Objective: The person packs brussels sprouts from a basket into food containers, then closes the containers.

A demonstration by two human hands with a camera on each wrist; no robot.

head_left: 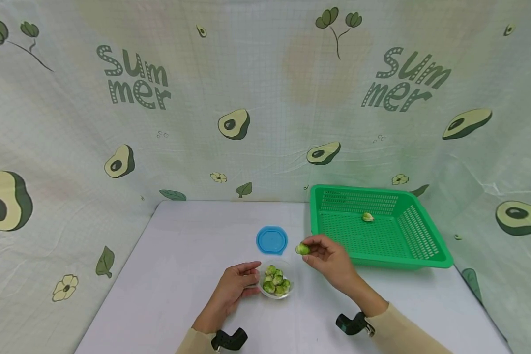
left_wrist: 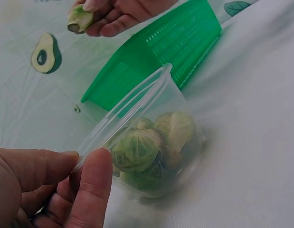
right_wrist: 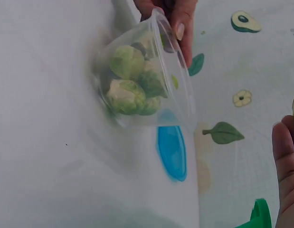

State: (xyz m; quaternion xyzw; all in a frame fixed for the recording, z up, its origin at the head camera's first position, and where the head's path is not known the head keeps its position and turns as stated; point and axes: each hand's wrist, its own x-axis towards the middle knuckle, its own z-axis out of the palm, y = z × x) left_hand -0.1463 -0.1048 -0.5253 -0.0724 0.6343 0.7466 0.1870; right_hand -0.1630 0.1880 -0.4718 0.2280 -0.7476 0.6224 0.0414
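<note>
My left hand (head_left: 238, 286) pinches the rim of a clear plastic tub (left_wrist: 173, 90) between thumb and finger. Inside the tub lie several green Brussels sprouts (left_wrist: 137, 151). Up and to the right of the tub, my right hand (head_left: 329, 259) holds one Brussels sprout (head_left: 303, 249) at its fingertips, between the tub and the green basket. In the left wrist view this sprout's pale cut stem end faces down. Just behind the tub lies a round blue lid (head_left: 272, 240), flat on the table.
A green slotted basket (head_left: 425, 241) stands at the back right of the white table (head_left: 172, 275), with one Brussels sprout (head_left: 368, 217) on its floor. Behind the table hangs a pale cloth (head_left: 265, 83) printed with avocados and leaves.
</note>
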